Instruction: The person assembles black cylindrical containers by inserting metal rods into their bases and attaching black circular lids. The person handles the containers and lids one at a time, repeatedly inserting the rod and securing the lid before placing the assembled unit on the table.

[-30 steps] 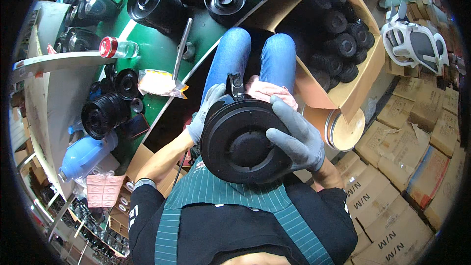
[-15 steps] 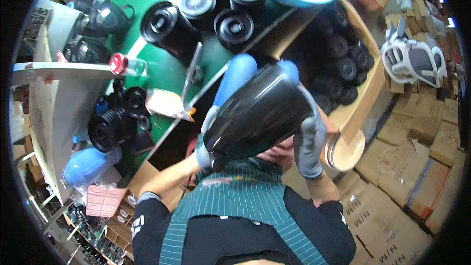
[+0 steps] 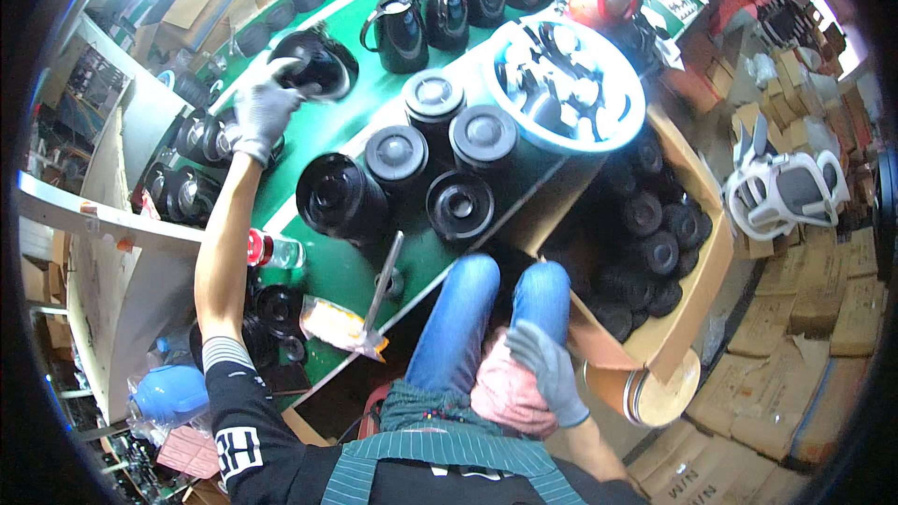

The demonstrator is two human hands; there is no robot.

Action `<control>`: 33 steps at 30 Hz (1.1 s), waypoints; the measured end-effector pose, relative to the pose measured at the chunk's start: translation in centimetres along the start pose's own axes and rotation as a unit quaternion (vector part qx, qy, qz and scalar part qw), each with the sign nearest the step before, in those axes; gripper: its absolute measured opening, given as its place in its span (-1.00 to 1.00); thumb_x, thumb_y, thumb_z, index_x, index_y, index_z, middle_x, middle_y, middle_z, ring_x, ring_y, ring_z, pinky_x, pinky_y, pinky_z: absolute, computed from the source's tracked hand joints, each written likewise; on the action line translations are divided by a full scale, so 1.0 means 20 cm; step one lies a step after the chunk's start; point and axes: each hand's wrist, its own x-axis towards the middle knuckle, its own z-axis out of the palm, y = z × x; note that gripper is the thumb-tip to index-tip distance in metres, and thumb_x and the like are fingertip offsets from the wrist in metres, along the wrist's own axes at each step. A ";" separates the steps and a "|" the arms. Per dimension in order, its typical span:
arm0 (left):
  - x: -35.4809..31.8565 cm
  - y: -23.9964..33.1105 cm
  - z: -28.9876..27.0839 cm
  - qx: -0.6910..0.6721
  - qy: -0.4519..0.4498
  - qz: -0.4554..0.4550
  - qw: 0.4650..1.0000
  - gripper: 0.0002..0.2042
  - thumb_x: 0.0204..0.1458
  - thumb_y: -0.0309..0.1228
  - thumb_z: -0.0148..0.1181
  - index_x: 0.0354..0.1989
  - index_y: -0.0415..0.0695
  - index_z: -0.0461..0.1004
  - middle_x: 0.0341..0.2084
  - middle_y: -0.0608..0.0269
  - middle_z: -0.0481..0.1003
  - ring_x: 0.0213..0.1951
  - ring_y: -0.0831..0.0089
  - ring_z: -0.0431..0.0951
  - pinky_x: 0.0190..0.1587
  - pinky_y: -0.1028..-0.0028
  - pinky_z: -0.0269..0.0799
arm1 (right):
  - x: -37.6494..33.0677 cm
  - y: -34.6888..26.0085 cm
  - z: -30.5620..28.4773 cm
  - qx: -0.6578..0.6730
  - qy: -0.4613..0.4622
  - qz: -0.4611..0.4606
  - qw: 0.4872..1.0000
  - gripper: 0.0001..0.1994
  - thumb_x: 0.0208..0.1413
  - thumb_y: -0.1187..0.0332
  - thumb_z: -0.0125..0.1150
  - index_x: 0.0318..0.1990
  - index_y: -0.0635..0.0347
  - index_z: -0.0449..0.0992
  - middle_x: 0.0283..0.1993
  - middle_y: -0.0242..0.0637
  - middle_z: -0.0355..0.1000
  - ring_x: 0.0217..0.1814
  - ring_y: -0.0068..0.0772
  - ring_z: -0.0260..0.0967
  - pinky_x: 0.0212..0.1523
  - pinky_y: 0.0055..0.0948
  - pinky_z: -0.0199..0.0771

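The left hand (image 3: 260, 110), gloved, reaches to the far left of the green worktop (image 3: 327, 145), its fingers clenched around a black pot (image 3: 316, 64) held over the worktop; the glove hides part of the pot's rim. The right hand (image 3: 544, 369), also gloved, rests with loose, released fingers on a pink cloth (image 3: 505, 393) in the lap, near a box (image 3: 669, 318) of dark parts at the right, hard to make out in shadow.

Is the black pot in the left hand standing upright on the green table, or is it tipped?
Tipped: the left hand holds the black pot tilted, its round end facing the camera.
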 end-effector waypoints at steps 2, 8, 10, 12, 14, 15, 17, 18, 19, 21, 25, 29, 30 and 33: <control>0.07 -0.07 0.24 -0.022 -0.132 0.002 0.991 -0.44 -0.26 -0.22 0.70 0.03 0.03 0.74 0.08 0.04 0.63 0.13 0.02 0.61 0.24 0.17 0.51 | 0.02 0.07 -0.05 -0.046 0.030 0.009 0.998 -0.42 0.62 0.11 -0.13 0.51 0.44 0.24 0.41 0.07 0.44 0.42 -0.10 0.47 0.47 -0.17 0.43; 0.17 -0.05 0.76 -0.104 -0.164 -0.026 0.981 -0.40 -0.14 -0.18 0.62 0.17 0.04 0.67 0.21 0.03 0.57 0.25 0.03 0.54 0.31 0.19 0.46 | 0.08 0.09 -0.05 -0.111 0.068 0.043 0.991 -0.44 0.61 0.12 -0.13 0.47 0.45 0.28 0.31 0.11 0.51 0.30 -0.09 0.57 0.34 -0.20 0.58; 0.20 -0.03 0.81 -0.103 -0.122 -0.009 0.987 -0.41 -0.15 -0.22 0.60 0.17 0.06 0.68 0.23 0.00 0.56 0.23 0.00 0.56 0.32 0.17 0.46 | 0.09 0.08 -0.06 -0.141 0.063 0.049 0.987 -0.43 0.61 0.11 -0.14 0.46 0.48 0.29 0.30 0.12 0.52 0.29 -0.08 0.58 0.31 -0.21 0.60; 0.19 -0.11 0.85 -0.002 -0.108 -0.058 0.992 -0.26 -0.10 0.00 0.56 0.34 0.13 0.56 0.32 -0.18 0.48 0.32 -0.16 0.47 0.40 0.05 0.39 | 0.11 0.09 -0.05 -0.155 0.066 0.049 0.984 -0.41 0.62 0.09 -0.16 0.46 0.52 0.29 0.30 0.15 0.50 0.29 -0.06 0.57 0.29 -0.21 0.62; 0.20 -0.11 0.82 0.007 -0.037 -0.006 0.999 -0.28 -0.02 0.05 0.51 0.37 0.15 0.53 0.36 -0.19 0.44 0.36 -0.18 0.43 0.42 -0.01 0.36 | 0.13 0.06 -0.01 -0.168 0.070 0.067 0.981 -0.41 0.62 0.09 -0.16 0.46 0.52 0.29 0.30 0.16 0.50 0.28 -0.07 0.58 0.27 -0.23 0.62; 0.17 -0.17 0.75 -0.007 -0.049 0.004 0.999 -0.30 0.02 0.04 0.49 0.37 0.14 0.53 0.36 -0.17 0.45 0.37 -0.16 0.43 0.44 -0.02 0.33 | 0.14 0.05 0.00 -0.174 0.064 0.075 0.980 -0.40 0.61 0.09 -0.15 0.46 0.52 0.29 0.30 0.16 0.50 0.28 -0.08 0.58 0.27 -0.24 0.62; 0.05 -0.30 0.61 0.039 -0.034 0.031 0.998 -0.38 0.13 0.01 0.40 0.37 0.09 0.53 0.32 -0.09 0.49 0.35 -0.12 0.45 0.44 -0.01 0.30 | 0.14 0.04 0.01 -0.183 0.067 0.080 0.978 -0.40 0.61 0.08 -0.13 0.46 0.52 0.30 0.30 0.15 0.50 0.27 -0.09 0.58 0.27 -0.25 0.62; -0.05 -0.35 0.51 0.103 -0.020 0.003 0.995 -0.40 0.14 -0.03 0.39 0.35 0.06 0.55 0.30 -0.03 0.52 0.34 -0.06 0.47 0.39 0.05 0.35 | 0.14 0.05 0.02 -0.185 0.071 0.078 0.977 -0.40 0.61 0.08 -0.12 0.46 0.51 0.30 0.30 0.15 0.51 0.27 -0.09 0.58 0.27 -0.25 0.62; -0.16 -0.40 0.40 0.163 0.001 -0.040 0.986 -0.43 0.08 -0.08 0.43 0.29 0.05 0.58 0.26 0.03 0.56 0.32 0.03 0.48 0.32 0.07 0.38 | 0.14 0.06 0.02 -0.187 0.071 0.076 0.977 -0.40 0.60 0.08 -0.11 0.46 0.51 0.30 0.30 0.14 0.51 0.26 -0.09 0.58 0.26 -0.25 0.62; -0.35 -0.48 0.19 0.252 -0.057 -0.151 0.954 -0.50 0.01 -0.16 0.44 0.15 0.02 0.59 0.00 0.16 0.59 0.12 0.07 0.51 0.25 0.03 0.33 | 0.15 0.10 0.00 -0.195 0.066 0.070 0.976 -0.41 0.60 0.09 -0.10 0.47 0.50 0.30 0.30 0.13 0.51 0.26 -0.11 0.58 0.26 -0.27 0.62; -0.62 -0.73 0.08 0.261 -0.090 -0.209 0.938 -0.51 -0.03 -0.40 0.44 0.15 0.10 0.59 -0.01 0.16 0.59 0.06 0.10 0.56 0.09 0.06 0.53 | 0.13 0.10 0.05 -0.227 0.020 0.035 0.973 -0.46 0.60 0.15 -0.07 0.45 0.48 0.34 0.30 0.09 0.51 0.26 -0.13 0.58 0.28 -0.28 0.58; -0.64 -0.71 -0.06 0.186 -0.035 -0.140 0.972 -0.54 -0.04 -0.41 0.44 0.11 0.06 0.61 0.05 0.19 0.59 0.08 0.13 0.57 0.12 0.10 0.55 | 0.12 0.09 0.08 -0.339 -0.052 -0.031 0.939 -0.48 0.57 0.19 0.00 0.43 0.46 0.38 0.30 0.01 0.54 0.32 -0.19 0.52 0.40 -0.26 0.47; -0.65 -0.68 -0.12 0.178 -0.011 -0.132 0.975 -0.55 -0.05 -0.41 0.45 0.09 0.05 0.61 0.03 0.18 0.58 0.07 0.14 0.57 0.12 0.11 0.55 | 0.12 0.04 0.15 -0.357 -0.064 -0.045 0.931 -0.50 0.56 0.22 0.01 0.42 0.47 0.39 0.30 0.00 0.54 0.33 -0.19 0.52 0.42 -0.26 0.44; -0.57 -0.36 -0.44 0.118 0.023 -0.043 0.992 -0.59 -0.09 -0.42 0.51 0.00 -0.03 0.63 -0.10 0.15 0.59 0.01 0.09 0.59 0.09 0.17 0.55 | 0.15 -0.08 0.30 -0.384 -0.116 -0.168 0.901 -0.57 0.50 0.37 0.03 0.38 0.48 0.45 0.29 -0.04 0.55 0.34 -0.22 0.50 0.44 -0.27 0.41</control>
